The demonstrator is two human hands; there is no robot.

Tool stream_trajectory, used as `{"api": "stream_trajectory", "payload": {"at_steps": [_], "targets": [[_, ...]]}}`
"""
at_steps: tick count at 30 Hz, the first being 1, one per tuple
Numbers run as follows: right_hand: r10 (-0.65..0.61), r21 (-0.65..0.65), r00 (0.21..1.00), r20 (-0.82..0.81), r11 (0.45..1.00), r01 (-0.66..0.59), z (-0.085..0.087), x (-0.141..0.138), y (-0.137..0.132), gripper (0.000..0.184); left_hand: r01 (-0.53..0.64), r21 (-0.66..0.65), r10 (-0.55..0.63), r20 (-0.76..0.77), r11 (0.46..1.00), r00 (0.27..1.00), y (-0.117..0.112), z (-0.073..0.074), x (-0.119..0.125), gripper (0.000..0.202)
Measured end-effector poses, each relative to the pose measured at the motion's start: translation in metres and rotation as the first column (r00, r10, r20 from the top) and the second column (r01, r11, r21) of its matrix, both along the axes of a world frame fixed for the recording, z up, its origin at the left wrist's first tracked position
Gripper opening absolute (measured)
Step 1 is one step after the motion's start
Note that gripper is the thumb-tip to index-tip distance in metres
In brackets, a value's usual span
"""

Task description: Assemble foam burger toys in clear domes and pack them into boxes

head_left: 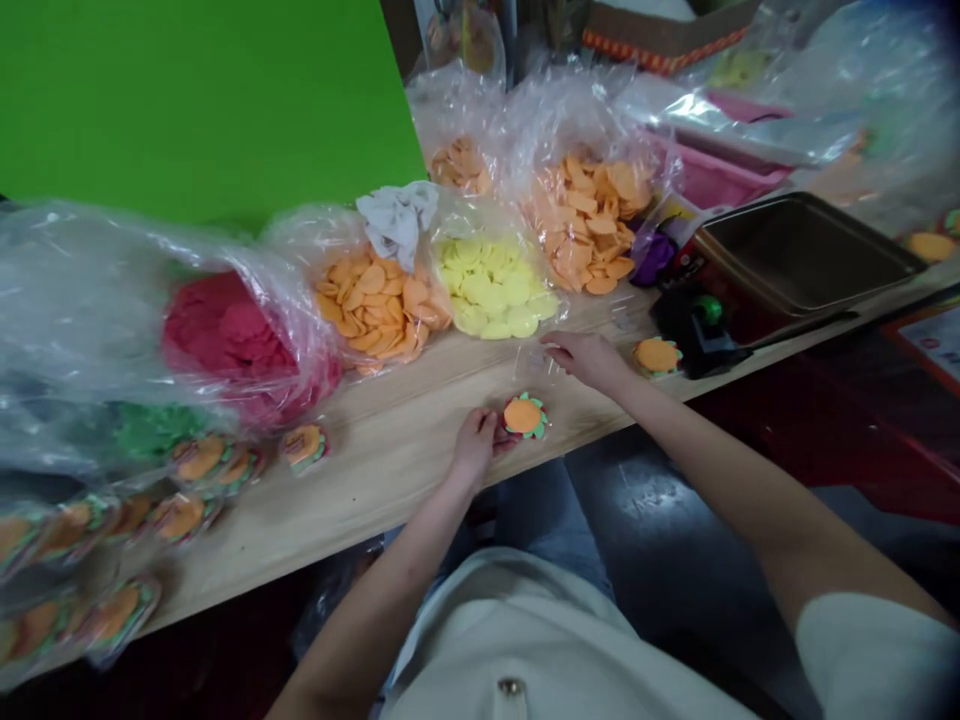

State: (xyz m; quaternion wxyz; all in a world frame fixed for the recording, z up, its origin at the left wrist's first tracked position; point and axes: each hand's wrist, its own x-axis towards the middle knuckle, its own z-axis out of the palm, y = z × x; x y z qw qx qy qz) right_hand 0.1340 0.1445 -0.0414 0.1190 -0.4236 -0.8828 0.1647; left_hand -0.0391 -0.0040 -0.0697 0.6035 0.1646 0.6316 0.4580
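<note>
Near the middle of the front edge of the table, my left hand (474, 445) is closed at the left side of a foam burger (524, 415). This is a small stack with a round orange top and green, scalloped and red layers beneath. Its fingertips appear to grip the burger's edge, though they are partly hidden. My right hand (589, 360) is a little farther back and to the right, thumb and fingers pinched at a small clear plastic bag (534, 366) lying on the wood. A second foam burger (657, 355) sits to the right of my right wrist.
Clear bags of orange pieces (375, 305), yellow pieces (495, 285) and red pieces (232, 340) line the back of the table (360, 470). Several wrapped burgers (180, 515) lie at left. A black tape dispenser (701, 330) and brown tin (802, 255) stand at right.
</note>
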Motion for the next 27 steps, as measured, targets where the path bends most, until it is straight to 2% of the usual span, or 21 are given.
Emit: {"api": "stream_trajectory", "payload": {"at_steps": [4, 7, 9, 12, 15, 19, 22, 24, 26, 27], "targets": [[-0.033, 0.102, 0.993, 0.110, 0.995, 0.022, 0.008, 0.001, -0.029, 0.033, -0.007, -0.024, 0.006, -0.029, 1.000, 1.000, 0.000, -0.003, -0.002, 0.009], [-0.020, 0.197, 0.975, 0.220, 0.980, -0.024, 0.014, 0.003, -0.059, 0.040, -0.007, -0.026, 0.006, -0.032, 1.000, 0.999, 0.001, -0.002, -0.002, 0.010], [0.020, 0.250, 0.974, 0.227, 0.965, -0.079, 0.013, 0.006, -0.081, 0.046, -0.003, -0.020, 0.002, -0.027, 1.000, 1.000, 0.001, -0.001, -0.002, 0.010], [0.132, 0.272, 0.971, 0.197, 0.945, -0.183, 0.000, 0.011, -0.114, 0.055, 0.004, -0.015, -0.004, -0.016, 1.000, 1.000, 0.000, 0.000, -0.002, 0.009], [0.214, 0.226, 0.964, 0.157, 0.942, -0.246, -0.023, 0.015, -0.139, 0.060, 0.018, -0.016, -0.017, 0.011, 1.000, 1.000, -0.001, 0.000, -0.005, 0.007], [0.214, 0.198, 0.975, 0.064, 0.955, -0.222, -0.049, 0.014, -0.155, 0.057, 0.054, -0.003, -0.054, 0.091, 0.999, 0.994, -0.003, 0.002, -0.011, 0.019], [0.213, 0.144, 0.975, -0.060, 0.969, -0.203, -0.054, 0.012, -0.159, 0.051, 0.102, 0.074, -0.109, 0.104, 0.992, 0.989, -0.005, 0.004, -0.012, 0.028], [0.129, 0.066, 0.970, -0.208, 0.991, -0.118, -0.051, 0.010, -0.155, 0.046, 0.114, 0.120, -0.125, 0.092, 0.986, 0.988, -0.007, 0.005, -0.010, 0.033], [-0.146, -0.100, 0.922, -0.358, 0.988, 0.118, -0.046, 0.007, -0.143, 0.041, 0.107, 0.126, -0.119, 0.095, 0.986, 0.988, -0.007, 0.005, -0.007, 0.034], [-0.313, -0.247, 0.874, -0.372, 0.941, 0.232, -0.043, 0.005, -0.133, 0.039, 0.103, 0.122, -0.116, 0.102, 0.987, 0.988, -0.007, 0.004, -0.006, 0.033]]}}
